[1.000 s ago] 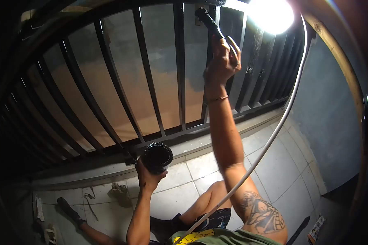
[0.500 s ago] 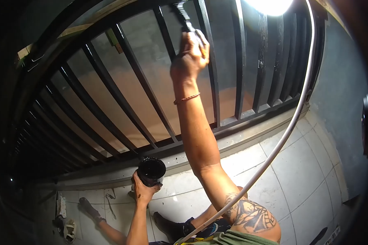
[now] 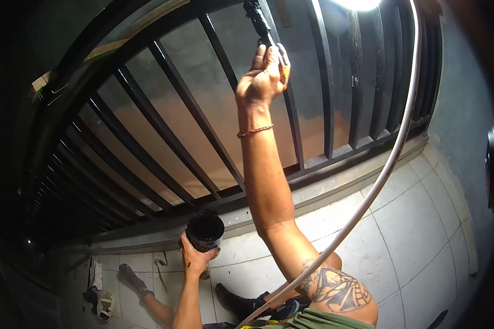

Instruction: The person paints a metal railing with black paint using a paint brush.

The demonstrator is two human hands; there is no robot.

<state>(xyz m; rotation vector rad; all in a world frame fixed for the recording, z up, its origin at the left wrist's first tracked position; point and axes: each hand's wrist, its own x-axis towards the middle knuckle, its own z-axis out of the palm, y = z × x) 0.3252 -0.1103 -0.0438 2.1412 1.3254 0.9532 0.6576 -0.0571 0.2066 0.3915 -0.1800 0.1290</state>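
My right hand [image 3: 266,77] is raised at the top middle, its fingers closed round the handle of a paintbrush [image 3: 257,19]. Black paint coats the brush's bristles, which are up against a vertical bar of the dark metal railing [image 3: 178,93]. Low in the view, my left hand [image 3: 196,255] grips a can of black paint [image 3: 206,227] from below and the side. The can's dark opening faces up toward me, close to the foot of the railing. Black smears mark its side.
A pale hose or cable [image 3: 387,175] curves across the right side. A bright lamp [image 3: 359,3] shines at the top. White floor tiles [image 3: 362,247] lie below a low ledge [image 3: 307,194]. Sandals [image 3: 105,307] rest at lower left. A grey wall [image 3: 466,109] stands at right.
The brush and my right hand have shifted slightly down and right in view, the brush now against a bar. The whole scene has moved a little as my head turned.
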